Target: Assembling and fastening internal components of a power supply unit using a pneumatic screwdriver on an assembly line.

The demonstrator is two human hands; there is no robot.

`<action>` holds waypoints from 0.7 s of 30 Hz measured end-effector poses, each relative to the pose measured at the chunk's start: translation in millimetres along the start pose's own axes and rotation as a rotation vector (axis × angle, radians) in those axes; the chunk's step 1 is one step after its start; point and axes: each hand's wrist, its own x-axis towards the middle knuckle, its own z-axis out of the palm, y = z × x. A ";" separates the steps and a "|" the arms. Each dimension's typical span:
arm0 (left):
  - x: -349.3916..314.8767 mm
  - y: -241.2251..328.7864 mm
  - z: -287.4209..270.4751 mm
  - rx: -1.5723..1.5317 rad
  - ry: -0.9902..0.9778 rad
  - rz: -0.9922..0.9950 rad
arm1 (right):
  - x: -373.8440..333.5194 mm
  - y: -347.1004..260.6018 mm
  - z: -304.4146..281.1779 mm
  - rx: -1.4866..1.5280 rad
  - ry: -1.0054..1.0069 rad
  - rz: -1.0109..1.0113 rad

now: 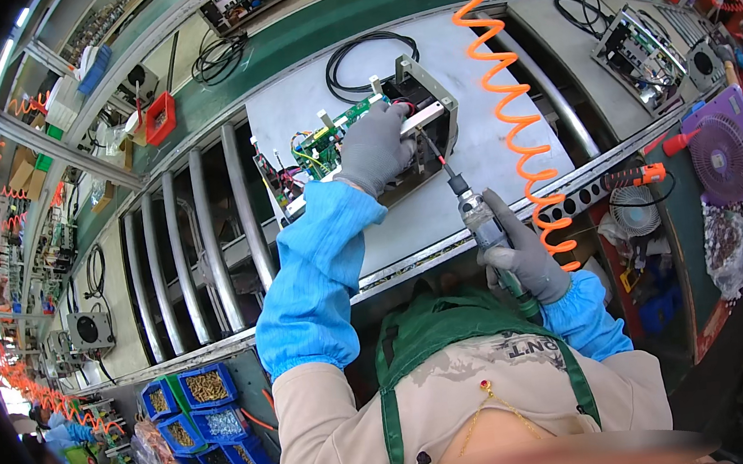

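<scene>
The chassis looks matt metal, the rollers smooth, glossy metal.

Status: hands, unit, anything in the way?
Left grip on open electronics unit. Right grip around power screwdriver, bit toward unit. Orange coiled hose right of unit, not across it.

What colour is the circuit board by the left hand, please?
The flat circuit board is green, seen best in the head view.
</scene>
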 end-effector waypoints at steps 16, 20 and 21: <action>5.8 -3.8 1.1 -0.046 -0.129 -0.081 | 1.8 4.7 -3.4 0.042 -0.030 0.015; -6.4 -5.6 4.6 -0.151 -0.033 0.015 | 3.6 9.7 -3.0 0.026 -0.026 -0.015; -14.7 4.1 1.2 -0.153 0.175 0.115 | 3.2 8.1 -2.8 0.038 -0.017 -0.019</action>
